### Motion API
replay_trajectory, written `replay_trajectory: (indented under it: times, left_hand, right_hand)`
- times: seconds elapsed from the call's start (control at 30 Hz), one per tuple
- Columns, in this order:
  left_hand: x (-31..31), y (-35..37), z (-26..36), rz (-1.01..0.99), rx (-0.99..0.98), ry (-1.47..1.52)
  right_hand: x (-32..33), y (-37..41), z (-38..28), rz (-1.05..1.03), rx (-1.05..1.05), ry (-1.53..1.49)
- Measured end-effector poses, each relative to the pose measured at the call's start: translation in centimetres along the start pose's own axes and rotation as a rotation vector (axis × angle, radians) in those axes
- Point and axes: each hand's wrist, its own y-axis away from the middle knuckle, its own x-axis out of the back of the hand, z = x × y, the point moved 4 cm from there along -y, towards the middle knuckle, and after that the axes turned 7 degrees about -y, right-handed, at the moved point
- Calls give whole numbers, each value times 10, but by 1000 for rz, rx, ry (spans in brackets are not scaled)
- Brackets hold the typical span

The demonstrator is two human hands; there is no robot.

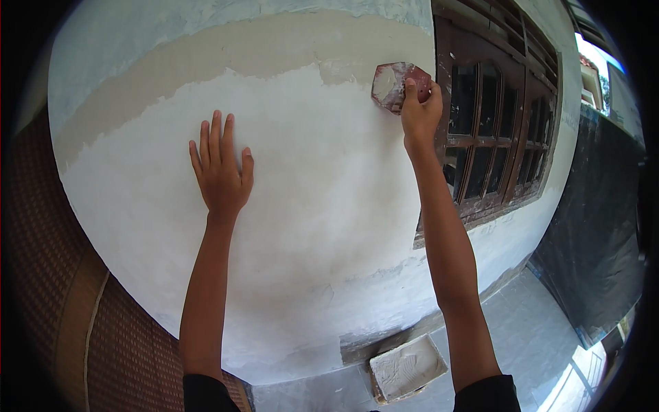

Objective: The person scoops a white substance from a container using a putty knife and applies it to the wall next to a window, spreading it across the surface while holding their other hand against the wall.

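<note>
My right hand [422, 113] grips a reddish-brown plastering scraper [424, 81] smeared with pale putty, up near the window frame. Its flat face is by the wall, at the border between the white coat and a beige band. My left hand [222, 168] lies with fingers spread against the white-coated wall [309, 178], left of the scraper, holding nothing. The beige band [268, 44] of a different coat curves above both hands, with bluish-grey wall over it.
A brown wooden window [480, 137] with dark panes is right of my right arm. On the grey tiled floor [522, 329] stands a tray of wet putty [410, 367]. Woven panelling [137, 350] runs along the left, and a dark sheet [590, 220] hangs at right.
</note>
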Motion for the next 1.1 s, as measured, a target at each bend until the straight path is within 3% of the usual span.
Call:
replay_trajectory:
  times: [0.13,0.23,0.3,0.4,0.5,0.57,0.63,0.83,0.97,1.03,1.1]
  left_hand:
    - [0,-1,2,27,-5,-7]
    - [1,-1,1,13,-6,-10]
    - [1,-1,1,3,-10,-13]
    - [1,-1,1,24,-10,-5]
    - [0,-2,2,24,-4,-6]
    - [0,-1,2,13,-2,-17]
    - [0,-1,1,10,-6,-17]
    - [0,0,1,26,-7,-13]
    - [0,-1,1,24,-11,-25]
    - [0,-1,1,22,-14,-18]
    - [0,-1,2,20,-9,-13]
  right_hand:
    - [-12,11,-15,-90,-4,-178]
    - [-35,27,-17,-208,81,-23]
    - [-30,22,-12,-183,109,50]
    - [-4,12,-11,13,-8,21]
    - [-8,12,-13,-12,-61,-161]
    - [-24,24,-19,-120,69,-16]
    - [-29,33,-24,-208,1,128]
    - [8,3,-3,56,-31,-106]
    - [-28,28,-21,-199,43,-38]
    - [-28,26,-16,-195,112,138]
    - [-6,12,-9,-95,50,83]
